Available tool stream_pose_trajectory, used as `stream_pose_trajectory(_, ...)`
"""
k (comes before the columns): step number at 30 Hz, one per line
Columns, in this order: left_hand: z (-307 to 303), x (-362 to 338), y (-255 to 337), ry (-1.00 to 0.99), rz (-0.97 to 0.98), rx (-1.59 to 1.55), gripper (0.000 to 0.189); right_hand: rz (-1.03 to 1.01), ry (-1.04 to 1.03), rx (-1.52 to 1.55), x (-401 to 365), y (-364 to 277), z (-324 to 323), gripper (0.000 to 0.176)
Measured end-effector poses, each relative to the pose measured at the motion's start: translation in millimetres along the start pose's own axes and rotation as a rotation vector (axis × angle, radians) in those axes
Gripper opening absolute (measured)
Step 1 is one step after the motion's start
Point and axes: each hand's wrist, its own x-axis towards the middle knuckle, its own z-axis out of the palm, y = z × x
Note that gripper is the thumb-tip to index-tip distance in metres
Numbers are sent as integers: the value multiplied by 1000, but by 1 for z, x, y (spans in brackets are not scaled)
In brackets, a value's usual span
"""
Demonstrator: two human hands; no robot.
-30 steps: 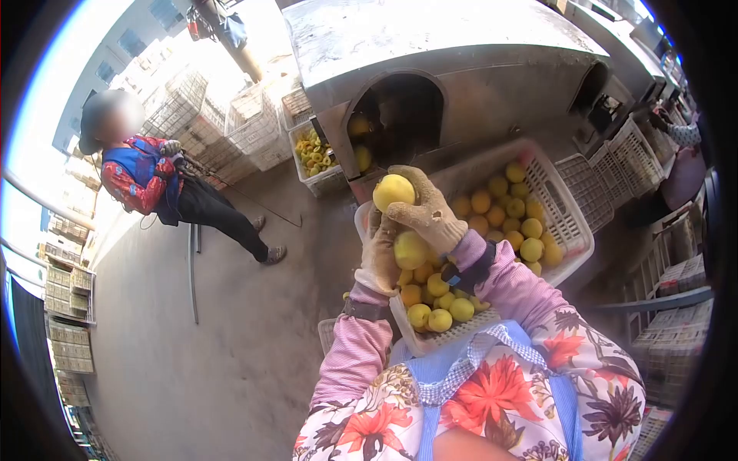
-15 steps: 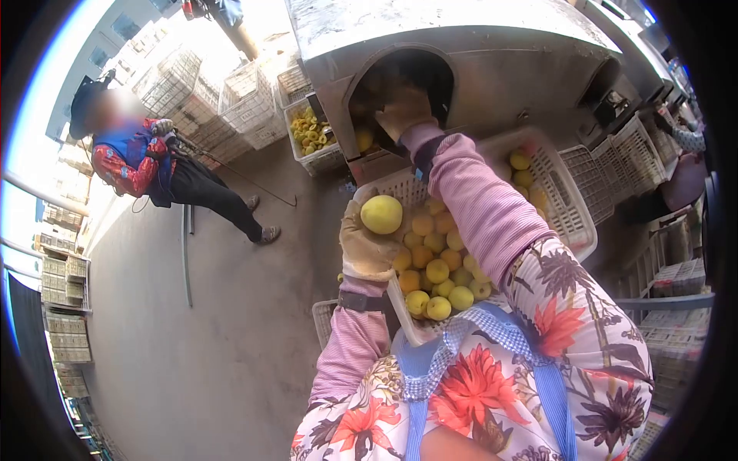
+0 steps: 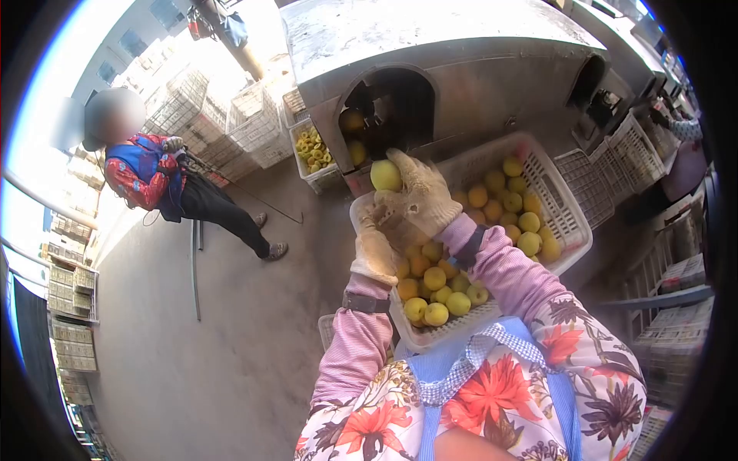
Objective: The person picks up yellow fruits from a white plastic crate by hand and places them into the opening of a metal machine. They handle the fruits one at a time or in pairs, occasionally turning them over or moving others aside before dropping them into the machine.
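A round yellow-green peach [image 3: 386, 176] is held up in front of the round opening in the metal machine [image 3: 492, 84]. My right hand [image 3: 424, 194], in a pale worn glove, closes on its right side with a finger over the top. Just below, my gloved left hand [image 3: 375, 250] has its fingers curled up at the fruit's underside, partly covered by the right hand. Beneath both hands stands a white plastic crate [image 3: 573, 207] holding many yellow peaches [image 3: 438, 296]. More yellow fruit [image 3: 356, 152] shows at the left of the dark opening.
Left of the machine, a smaller white crate [image 3: 323, 178] contains cut yellow fruit pieces. Stacked white crates [image 3: 257, 115] line the back. A person [image 3: 142, 173] stands on the concrete floor at left, holding a long thin rod. Grey crates [image 3: 584, 184] stand at right.
My right hand has come out of the machine's opening to the peach, meeting my left hand. The peach has moved slightly up. More fruit in the crate's right side is uncovered.
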Motion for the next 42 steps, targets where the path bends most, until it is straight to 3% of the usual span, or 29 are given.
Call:
stream_pose_trajectory(3, -2, -14, -23, 67, -95, 178, 49, 62, 86, -290, 51, 11, 11, 68)
stream_pose_trajectory(5, -15, -14, -46, 57, -148, 323, 46, -80, 192, -327, 74, 38, 33, 65)
stream_pose_trajectory(9, -20, -12, -68, -113, -137, 835, 46, -120, 360, -393, 109, 55, 57, 54)
stream_pose_trajectory(11, -2, -30, -68, -230, -168, 1230, 49, -268, 210, -582, 128, 43, 36, 47)
stream_pose_trajectory(13, 10, -33, -81, -357, -162, 1670, 56, -132, -105, -608, 154, 23, 7, 41)
stream_pose_trajectory(14, 15, -34, -89, -426, -213, 1860, 58, -118, -194, -562, 182, 35, 9, 41)
stream_pose_trajectory(16, 22, -37, -103, -538, -351, 2119, 62, -71, -165, -352, 172, 38, -5, 39)
stream_pose_trajectory(18, -2, -32, -132, -607, -367, 2235, 60, 4, 63, -38, 98, 1, -49, 38)
stream_pose_trajectory(20, -33, -18, -163, -710, -290, 2339, 56, 149, -239, 256, 39, 70, -28, 41)
stream_pose_trajectory(21, -36, -19, -169, -682, -294, 2319, 55, -6, -379, 110, 7, 116, -11, 47)
stream_pose_trajectory(22, -41, -20, -172, -652, -300, 2302, 54, 146, -765, -248, -13, 129, -3, 50)
stream_pose_trajectory(23, -44, -20, -175, -617, -301, 2288, 54, 210, -1041, -443, -31, 126, 1, 42)
stream_pose_trajectory(24, -47, -20, -186, -581, -305, 2394, 48, 271, -1041, -468, -54, 135, 14, 49)
stream_pose_trajectory(27, -39, -25, -178, -567, -204, 2369, 46, 296, -720, -465, -88, 141, 34, 57)
stream_pose_trajectory(28, -38, -23, -173, -621, -192, 2327, 45, 344, -773, -488, -83, 133, 32, 63)
stream_pose_trajectory(30, -38, -23, -164, -730, -176, 2238, 44, 327, -795, -447, -84, 148, 41, 59)
stream_pose_trajectory(33, -38, -21, -167, -639, -162, 2269, 45, 394, -852, -253, -64, 170, 32, 53)
stream_pose_trajectory(35, -10, -25, -138, -417, -324, 2108, 44, 696, -757, 294, -61, 176, 13, 49)
stream_pose_trajectory(36, 1, -26, -124, -312, -391, 2017, 43, 925, -601, 756, -62, 174, 0, 48)
stream_pose_trajectory(37, -3, -27, -116, -201, -270, 1729, 43, 1116, -409, 1222, -62, 172, -10, 47)
stream_pose_trajectory(38, -10, -29, -108, -101, -151, 1436, 43, 942, -384, 1489, -65, 172, -16, 45)
stream_pose_trajectory(39, -15, -30, -99, -12, -41, 1139, 43, 915, -377, 1524, -66, 161, -22, 44)
stream_pose_trajectory(40, -6, -36, -83, -29, -53, 707, 42, 892, -369, 1561, -69, 145, -31, 43)
stream_pose_trajectory(41, 1, -44, -66, -50, -67, 275, 41, 868, -365, 1598, -72, 128, -39, 42)
stream_pose_trajectory(42, -19, -35, -60, -177, -69, 99, 39, 810, -349, 1573, -73, 107, -47, 42)
